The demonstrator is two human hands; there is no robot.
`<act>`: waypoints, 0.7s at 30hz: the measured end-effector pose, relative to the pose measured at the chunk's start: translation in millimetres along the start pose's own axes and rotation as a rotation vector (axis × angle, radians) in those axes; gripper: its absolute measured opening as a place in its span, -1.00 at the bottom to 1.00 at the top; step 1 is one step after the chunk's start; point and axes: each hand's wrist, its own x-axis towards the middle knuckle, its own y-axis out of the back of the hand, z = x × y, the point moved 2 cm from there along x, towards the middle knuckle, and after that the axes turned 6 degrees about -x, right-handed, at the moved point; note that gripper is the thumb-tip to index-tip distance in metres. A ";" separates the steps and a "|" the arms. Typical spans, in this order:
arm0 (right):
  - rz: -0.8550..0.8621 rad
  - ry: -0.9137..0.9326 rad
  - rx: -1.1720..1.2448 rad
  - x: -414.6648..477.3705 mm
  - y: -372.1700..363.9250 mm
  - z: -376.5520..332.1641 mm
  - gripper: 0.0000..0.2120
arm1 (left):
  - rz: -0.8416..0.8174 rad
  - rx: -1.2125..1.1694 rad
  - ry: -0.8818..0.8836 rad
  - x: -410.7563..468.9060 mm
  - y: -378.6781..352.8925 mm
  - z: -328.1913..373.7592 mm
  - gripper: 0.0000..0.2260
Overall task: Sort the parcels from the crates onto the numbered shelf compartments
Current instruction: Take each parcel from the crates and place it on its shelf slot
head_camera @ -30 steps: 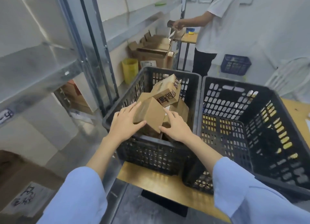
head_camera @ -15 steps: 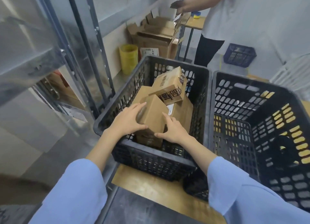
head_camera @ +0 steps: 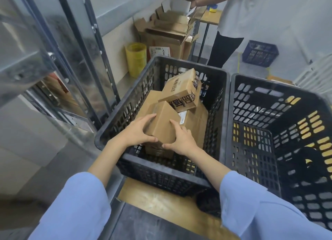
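Observation:
A small plain cardboard parcel [head_camera: 164, 124] sits tilted at the near end of the left black crate [head_camera: 115, 131]. My left hand [head_camera: 137, 131] grips its left side, thumb curled under the near corner. My right hand [head_camera: 181, 139] grips its right side, fingers up along the edge. Behind it lies a printed parcel [head_camera: 181, 89] on top of a larger flat box [head_camera: 195, 121] with a white label. The metal shelf rack [head_camera: 36, 41] stands to the left.
A second black crate [head_camera: 280, 99] stands to the right on the wooden board [head_camera: 161, 202]. A person in a white shirt [head_camera: 239, 11] stands at the back by a small table. Open cartons [head_camera: 168, 31], a yellow bin [head_camera: 136, 59] and a blue basket [head_camera: 260, 53] lie beyond.
The view has tipped down and closer to the crate. Both hands have closed tighter on the small parcel, the thumbs now meeting under its near corner.

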 end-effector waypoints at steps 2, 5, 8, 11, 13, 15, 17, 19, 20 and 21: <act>0.004 0.006 0.040 -1.0 1.1 -0.5 -0.07 | 0.006 -0.009 -0.005 -0.4 0.4 1.2 -0.15; -0.007 0.019 0.137 -3.6 2.0 -2.1 -0.08 | 0.005 -0.038 0.016 -1.8 0.7 2.6 -0.19; -0.007 0.037 0.258 -5.5 5.7 -4.1 -0.07 | 0.021 -0.060 0.028 -4.2 1.6 5.2 -0.22; 0.029 0.066 0.310 -7.6 11.9 -4.6 -0.05 | 0.048 -0.176 0.041 -10.4 4.6 7.8 -0.25; 0.066 0.098 0.307 -10.8 16.8 -5.6 -0.05 | 0.056 -0.221 0.038 -15.5 7.9 11.1 -0.26; 0.126 0.127 0.316 -15.2 23.5 -6.5 -0.07 | 0.070 -0.250 0.026 -20.4 12.8 17.3 -0.27; 0.222 0.159 0.348 -20.2 31.3 -7.0 -0.11 | 0.098 -0.305 0.006 -26.3 19.1 24.7 -0.28; 0.330 0.192 0.386 -24.7 38.4 -7.0 -0.14 | 0.135 -0.360 -0.037 -33.7 25.3 31.9 -0.30; 0.371 0.210 0.404 -27.1 41.9 -7.5 -0.15 | 0.152 -0.391 -0.061 -37.6 27.8 35.0 -0.30; 0.402 0.228 0.425 -29.7 45.4 -8.6 -0.15 | 0.164 -0.423 -0.078 -41.5 29.8 38.5 -0.29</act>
